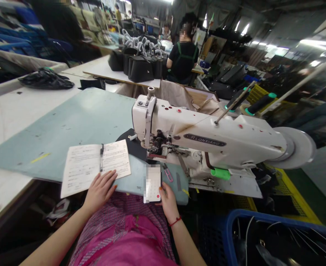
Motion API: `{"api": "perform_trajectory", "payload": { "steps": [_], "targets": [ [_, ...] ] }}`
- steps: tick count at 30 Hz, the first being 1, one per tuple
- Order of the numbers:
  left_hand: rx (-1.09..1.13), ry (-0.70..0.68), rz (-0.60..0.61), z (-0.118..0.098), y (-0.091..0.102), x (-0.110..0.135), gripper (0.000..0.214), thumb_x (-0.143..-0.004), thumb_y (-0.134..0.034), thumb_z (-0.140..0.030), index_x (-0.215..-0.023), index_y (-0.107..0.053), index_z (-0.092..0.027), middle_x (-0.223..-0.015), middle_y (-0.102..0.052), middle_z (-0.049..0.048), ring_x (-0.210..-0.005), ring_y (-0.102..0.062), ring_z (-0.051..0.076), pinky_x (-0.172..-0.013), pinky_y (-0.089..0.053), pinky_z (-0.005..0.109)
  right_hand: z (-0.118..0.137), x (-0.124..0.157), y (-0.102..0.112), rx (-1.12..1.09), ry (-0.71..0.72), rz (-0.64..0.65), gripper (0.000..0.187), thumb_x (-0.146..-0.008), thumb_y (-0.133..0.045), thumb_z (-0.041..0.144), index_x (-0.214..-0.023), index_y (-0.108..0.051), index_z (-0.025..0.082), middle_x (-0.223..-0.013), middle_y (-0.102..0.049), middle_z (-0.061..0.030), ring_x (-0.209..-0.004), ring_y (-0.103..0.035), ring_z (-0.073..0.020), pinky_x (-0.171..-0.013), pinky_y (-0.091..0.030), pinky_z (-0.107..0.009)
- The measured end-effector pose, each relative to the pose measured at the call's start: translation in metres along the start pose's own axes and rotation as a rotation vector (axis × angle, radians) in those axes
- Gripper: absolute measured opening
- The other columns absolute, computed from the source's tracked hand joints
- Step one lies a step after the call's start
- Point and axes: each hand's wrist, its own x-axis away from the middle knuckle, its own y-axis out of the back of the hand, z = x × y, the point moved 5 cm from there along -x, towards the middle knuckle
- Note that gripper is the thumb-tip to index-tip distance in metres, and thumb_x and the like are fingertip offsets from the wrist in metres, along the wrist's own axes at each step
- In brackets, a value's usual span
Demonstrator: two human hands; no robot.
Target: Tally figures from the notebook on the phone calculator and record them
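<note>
My left hand point(102, 187) lies flat with its fingers stretched over the lower edge of an open notebook point(81, 168) with handwritten pages. A pen point(101, 157) rests along the notebook's fold, just above those fingertips. My right hand point(167, 199) grips a phone point(153, 184) by its right edge; the lit screen is pale, with a red round button low on it. Beside the phone lie pink-handled thread snips point(167, 173) and a thin grey strip point(179, 181). A black piece of material point(136, 148) sits partly under the sewing machine head.
A white sewing machine point(207, 129) stands on the right of the table, with thread cones point(261, 104) behind it. A blue basket point(229, 229) of black pieces is at lower right. Black bags point(141, 68) stand on a board ahead; a person point(183, 55) sits beyond.
</note>
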Motion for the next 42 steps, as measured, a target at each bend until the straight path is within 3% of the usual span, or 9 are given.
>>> {"api": "perform_trajectory", "payload": {
  "steps": [6,12,16,20,27,36,42],
  "targets": [
    [-0.029,-0.082,0.006,0.013,0.0,0.008,0.054,-0.09,-0.049,-0.04,-0.141,-0.042,-0.024,-0.144,-0.044,0.0063,-0.131,-0.042,0.026,-0.117,-0.017,0.046,0.0,0.017,0.003,0.253,0.162,-0.022,0.066,-0.068,-0.069,0.028,-0.129,-0.049,0.017,-0.128,-0.054,-0.0153,-0.115,-0.055,-0.0284,-0.096,-0.05,-0.044],
    [-0.007,-0.041,-0.024,0.016,-0.004,0.011,0.054,-0.089,-0.049,-0.042,-0.14,-0.043,-0.026,-0.141,-0.047,0.0056,-0.129,-0.043,0.026,-0.117,-0.017,0.048,0.012,0.031,-0.014,0.575,0.275,-0.042,0.085,-0.061,-0.068,0.009,-0.14,-0.037,0.015,-0.138,-0.046,-0.0161,-0.13,-0.041,-0.0293,-0.112,-0.033,-0.044],
    [-0.004,-0.025,-0.057,0.015,-0.006,0.014,0.051,-0.089,-0.049,-0.041,-0.137,-0.047,-0.027,-0.141,-0.048,0.0074,-0.13,-0.041,0.027,-0.116,-0.02,0.05,0.016,0.035,-0.025,0.808,0.293,-0.127,0.093,-0.06,-0.078,0.017,-0.143,-0.035,0.014,-0.141,-0.044,-0.0181,-0.13,-0.04,-0.0352,-0.11,-0.034,-0.049],
    [-0.007,0.111,-0.122,0.012,-0.006,0.023,0.045,-0.091,-0.048,-0.037,-0.134,-0.051,-0.028,-0.137,-0.047,0.011,-0.133,-0.036,0.03,-0.115,-0.021,0.053,0.014,0.036,-0.027,0.902,0.36,-0.192,0.1,-0.059,-0.084,0.03,-0.144,-0.033,0.015,-0.139,-0.047,-0.019,-0.126,-0.044,-0.0372,-0.104,-0.038,-0.051],
    [0.078,0.17,-0.203,-0.003,-0.007,0.041,0.061,-0.092,-0.048,-0.033,-0.148,-0.025,-0.027,-0.141,-0.044,0.0137,-0.136,-0.033,0.032,-0.116,-0.016,0.057,0.008,0.039,-0.026,0.926,0.436,-0.244,0.103,-0.061,-0.084,0.035,-0.146,-0.029,0.018,-0.137,-0.05,-0.0179,-0.123,-0.047,-0.0357,-0.102,-0.04,-0.049],
    [0.082,0.123,-0.151,-0.002,-0.001,0.045,0.059,-0.092,-0.047,-0.034,-0.147,-0.028,-0.025,-0.144,-0.042,0.0124,-0.138,-0.029,0.032,-0.116,-0.016,0.056,0.006,0.039,-0.027,0.984,0.446,-0.234,0.106,-0.059,-0.085,0.04,-0.145,-0.03,0.014,-0.131,-0.053,-0.0187,-0.118,-0.049,-0.0345,-0.098,-0.043,-0.047],
    [0.035,0.099,-0.09,-0.007,0.009,0.047,0.06,-0.089,-0.044,-0.024,-0.147,-0.028,-0.021,-0.146,-0.039,0.0133,-0.14,-0.025,0.031,-0.117,-0.015,0.055,0.01,0.042,-0.028,1.005,0.447,-0.221,0.105,-0.061,-0.083,0.046,-0.145,-0.03,0.011,-0.133,-0.053,-0.0185,-0.117,-0.049,-0.0323,-0.1,-0.041,-0.044]
  ]
}}
